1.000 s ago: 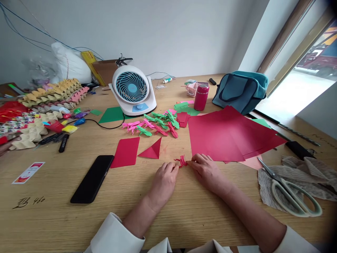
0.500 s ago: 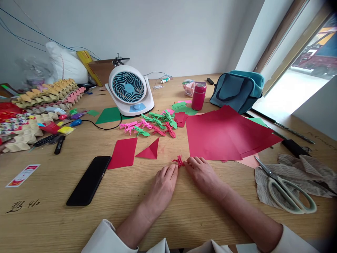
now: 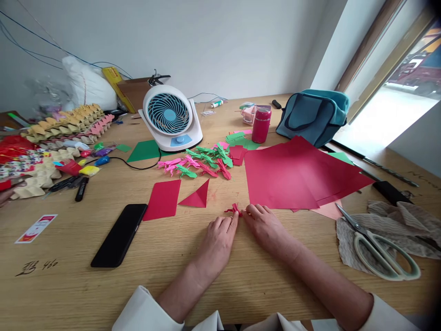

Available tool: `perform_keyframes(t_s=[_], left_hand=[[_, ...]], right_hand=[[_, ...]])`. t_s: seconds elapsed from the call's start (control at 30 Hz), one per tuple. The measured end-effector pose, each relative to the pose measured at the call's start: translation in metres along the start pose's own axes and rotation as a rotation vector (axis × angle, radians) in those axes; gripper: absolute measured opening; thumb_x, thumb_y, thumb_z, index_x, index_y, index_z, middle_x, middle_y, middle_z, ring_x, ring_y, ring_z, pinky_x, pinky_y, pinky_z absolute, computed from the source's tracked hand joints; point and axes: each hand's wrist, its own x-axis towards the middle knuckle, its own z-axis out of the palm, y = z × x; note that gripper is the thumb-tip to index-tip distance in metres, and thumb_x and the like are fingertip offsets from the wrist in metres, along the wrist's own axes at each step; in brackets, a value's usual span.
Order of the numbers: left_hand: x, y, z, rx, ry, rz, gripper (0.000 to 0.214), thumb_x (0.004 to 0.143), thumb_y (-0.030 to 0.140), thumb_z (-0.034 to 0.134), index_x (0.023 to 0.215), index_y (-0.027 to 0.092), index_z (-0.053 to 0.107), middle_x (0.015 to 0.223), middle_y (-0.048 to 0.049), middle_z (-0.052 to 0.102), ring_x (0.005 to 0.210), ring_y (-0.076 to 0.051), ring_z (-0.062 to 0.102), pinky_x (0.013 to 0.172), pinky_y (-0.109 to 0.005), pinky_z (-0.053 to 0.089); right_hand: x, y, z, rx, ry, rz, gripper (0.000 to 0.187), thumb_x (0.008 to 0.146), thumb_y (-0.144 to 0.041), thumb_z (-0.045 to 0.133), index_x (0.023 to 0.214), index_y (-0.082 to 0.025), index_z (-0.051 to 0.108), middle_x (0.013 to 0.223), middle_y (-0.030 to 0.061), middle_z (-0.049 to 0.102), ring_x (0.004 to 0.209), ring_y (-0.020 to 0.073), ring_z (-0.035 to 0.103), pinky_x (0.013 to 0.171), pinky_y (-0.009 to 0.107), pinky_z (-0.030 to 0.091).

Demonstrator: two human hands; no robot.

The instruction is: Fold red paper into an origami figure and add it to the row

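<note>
A small red origami figure [image 3: 234,209] with thin folded limbs lies on the wooden table in front of me. The index finger of my left hand [image 3: 217,236] presses down on it from the near side, the other fingers curled close together. My right hand [image 3: 265,226] rests on the table at the figure's right end, with its fingers bent and the fingertips closed at that end. Exactly what those fingertips pinch is hidden. Behind the hands sit a folded red paper triangle [image 3: 198,196] and a red paper rectangle [image 3: 162,198]. Several green, pink and red origami figures [image 3: 206,158] are heaped farther back.
Large red paper sheets [image 3: 282,177] spread to the right, near scissors [image 3: 379,253] on a crumpled cloth [image 3: 358,230]. A black phone [image 3: 119,236] lies at left. Behind stand a white fan [image 3: 170,117], a red flask [image 3: 261,125] and a teal bag [image 3: 312,117].
My left hand has shifted slightly right and forward, its index finger now on top of the red origami figure. The right hand stays almost where it was.
</note>
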Motion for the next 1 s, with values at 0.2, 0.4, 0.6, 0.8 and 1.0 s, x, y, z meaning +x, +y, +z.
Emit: perform_keyframes(t_s=[0.2,0.4,0.6,0.8,1.0], left_hand=[[0.0069,0.0028,0.0024,0.047,-0.040,-0.032,0.049,0.092,0.011,0.046,0.141,0.016,0.045,0.116,-0.0115,0.062,0.104,-0.026,0.054,0.083,-0.040,0.049],[0.0055,0.0003,0.0045,0.020,-0.021,-0.021,0.050,0.091,0.013,0.047,0.141,0.019,0.047,0.135,-0.0126,0.054,0.107,-0.026,0.052,0.086,-0.040,0.048],[0.0045,-0.0027,0.0074,-0.009,-0.008,0.008,0.053,0.091,0.012,0.046,0.144,0.016,0.042,0.144,-0.0123,0.050,0.113,-0.027,0.052,0.091,-0.041,0.045],[0.0051,-0.0023,0.0046,-0.043,0.005,-0.029,0.053,0.092,0.016,0.048,0.145,0.021,0.043,0.144,-0.0099,0.051,0.111,-0.025,0.052,0.091,-0.040,0.044],[0.0041,-0.0019,0.0017,-0.079,0.013,-0.052,0.057,0.091,0.015,0.049,0.147,0.023,0.041,0.150,-0.0076,0.046,0.119,-0.026,0.047,0.096,-0.042,0.043]], right_hand=[[-0.0004,0.0007,0.0023,0.023,0.013,-0.004,0.021,0.093,-0.013,0.053,0.112,-0.012,0.062,0.104,0.0126,0.060,0.088,0.0257,0.052,0.077,0.037,0.039],[-0.0002,0.0003,0.0019,0.022,0.025,0.000,0.019,0.094,-0.014,0.052,0.109,-0.013,0.062,0.103,0.0127,0.060,0.087,0.0252,0.052,0.076,0.037,0.039],[0.0003,0.0004,0.0025,0.010,0.005,0.009,0.021,0.094,-0.014,0.052,0.111,-0.014,0.062,0.104,0.0125,0.060,0.088,0.0253,0.052,0.077,0.036,0.040],[0.0001,0.0009,0.0019,0.022,0.020,0.004,0.020,0.093,-0.013,0.051,0.110,-0.013,0.063,0.104,0.0127,0.060,0.087,0.0253,0.051,0.078,0.037,0.040],[-0.0003,0.0008,0.0044,0.022,0.042,0.001,0.020,0.094,-0.013,0.050,0.110,-0.014,0.062,0.105,0.0126,0.060,0.086,0.0247,0.051,0.077,0.036,0.041]])
